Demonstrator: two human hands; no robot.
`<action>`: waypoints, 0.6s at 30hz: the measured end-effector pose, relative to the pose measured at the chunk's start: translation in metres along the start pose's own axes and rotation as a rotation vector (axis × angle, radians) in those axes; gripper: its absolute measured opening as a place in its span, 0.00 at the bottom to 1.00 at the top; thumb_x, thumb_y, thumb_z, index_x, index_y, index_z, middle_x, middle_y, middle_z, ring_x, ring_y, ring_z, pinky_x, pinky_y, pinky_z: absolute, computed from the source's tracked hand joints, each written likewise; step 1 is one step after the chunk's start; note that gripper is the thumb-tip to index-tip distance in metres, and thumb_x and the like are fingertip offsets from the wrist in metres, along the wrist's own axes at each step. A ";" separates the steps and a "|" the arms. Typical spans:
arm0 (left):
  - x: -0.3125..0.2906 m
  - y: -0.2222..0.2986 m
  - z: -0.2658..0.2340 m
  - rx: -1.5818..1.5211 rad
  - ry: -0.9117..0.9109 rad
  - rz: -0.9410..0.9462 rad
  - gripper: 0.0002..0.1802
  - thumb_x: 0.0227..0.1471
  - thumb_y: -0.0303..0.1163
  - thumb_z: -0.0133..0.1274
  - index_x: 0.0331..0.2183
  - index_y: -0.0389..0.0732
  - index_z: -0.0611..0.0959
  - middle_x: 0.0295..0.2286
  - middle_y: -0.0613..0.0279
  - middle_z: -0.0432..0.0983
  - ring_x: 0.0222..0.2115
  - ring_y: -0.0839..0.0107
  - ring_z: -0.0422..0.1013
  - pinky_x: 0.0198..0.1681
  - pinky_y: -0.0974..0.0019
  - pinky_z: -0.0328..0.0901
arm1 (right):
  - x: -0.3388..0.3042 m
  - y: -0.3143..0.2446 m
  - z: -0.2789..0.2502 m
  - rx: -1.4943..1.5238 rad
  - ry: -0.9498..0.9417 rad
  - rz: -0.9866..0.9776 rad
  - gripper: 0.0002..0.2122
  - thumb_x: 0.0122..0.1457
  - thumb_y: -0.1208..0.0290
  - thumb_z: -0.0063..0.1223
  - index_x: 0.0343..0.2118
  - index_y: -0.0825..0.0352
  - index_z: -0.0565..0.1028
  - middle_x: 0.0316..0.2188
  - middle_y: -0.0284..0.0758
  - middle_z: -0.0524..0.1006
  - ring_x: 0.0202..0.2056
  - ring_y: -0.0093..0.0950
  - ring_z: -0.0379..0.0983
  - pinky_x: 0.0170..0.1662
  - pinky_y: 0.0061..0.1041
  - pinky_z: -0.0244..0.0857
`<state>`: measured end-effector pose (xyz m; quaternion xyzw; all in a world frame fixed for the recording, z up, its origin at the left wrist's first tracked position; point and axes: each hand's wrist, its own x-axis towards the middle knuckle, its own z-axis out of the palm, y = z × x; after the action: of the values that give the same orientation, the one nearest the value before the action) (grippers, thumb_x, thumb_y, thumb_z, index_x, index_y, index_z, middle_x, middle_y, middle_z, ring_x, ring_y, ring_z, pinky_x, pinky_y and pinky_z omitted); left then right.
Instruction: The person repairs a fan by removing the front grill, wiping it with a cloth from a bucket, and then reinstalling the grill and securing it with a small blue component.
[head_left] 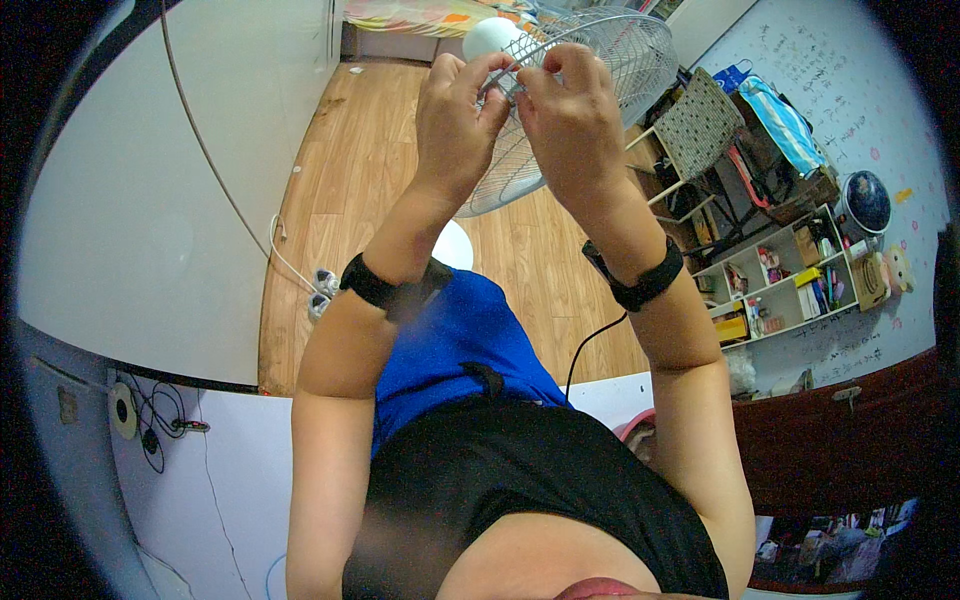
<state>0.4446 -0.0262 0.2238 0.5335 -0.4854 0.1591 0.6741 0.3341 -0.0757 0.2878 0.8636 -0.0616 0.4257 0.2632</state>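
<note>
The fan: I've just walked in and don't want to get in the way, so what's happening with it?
A person has both bare hands raised to the fan's wire guard. The left hand and right hand are close together, fingers pinching at its rim. Whether they also hold some small part there is too small to tell. The fan's rounded white housing shows just beyond the fingers, above the wooden floor.

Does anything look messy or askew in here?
The black cable at left lies in loose, messy loops. The fan cage, touched by the left hand and right hand, looks tilted, though the view may exaggerate.
</note>
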 end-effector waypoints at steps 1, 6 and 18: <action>-0.001 0.000 0.000 -0.008 -0.004 -0.003 0.14 0.45 0.27 0.48 0.38 0.46 0.78 0.26 0.59 0.62 0.28 0.63 0.61 0.33 0.61 0.58 | -0.002 -0.002 0.000 0.008 0.018 -0.010 0.09 0.41 0.77 0.59 0.29 0.66 0.73 0.32 0.36 0.66 0.35 0.33 0.66 0.37 0.29 0.64; 0.005 0.004 0.002 0.062 0.006 0.071 0.12 0.47 0.34 0.50 0.37 0.45 0.77 0.25 0.58 0.63 0.27 0.62 0.61 0.32 0.62 0.58 | 0.000 0.009 -0.002 0.085 0.008 -0.066 0.12 0.42 0.79 0.56 0.33 0.63 0.72 0.33 0.36 0.66 0.36 0.33 0.66 0.38 0.29 0.64; 0.013 0.003 0.013 0.042 0.055 0.137 0.14 0.50 0.42 0.50 0.36 0.45 0.78 0.24 0.58 0.63 0.26 0.62 0.61 0.30 0.62 0.57 | 0.016 0.016 -0.019 -0.060 -0.107 -0.235 0.10 0.42 0.77 0.53 0.31 0.63 0.72 0.33 0.34 0.67 0.35 0.31 0.68 0.36 0.26 0.66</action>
<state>0.4419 -0.0406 0.2357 0.5085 -0.4985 0.2298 0.6634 0.3256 -0.0780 0.3160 0.8780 0.0132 0.3432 0.3333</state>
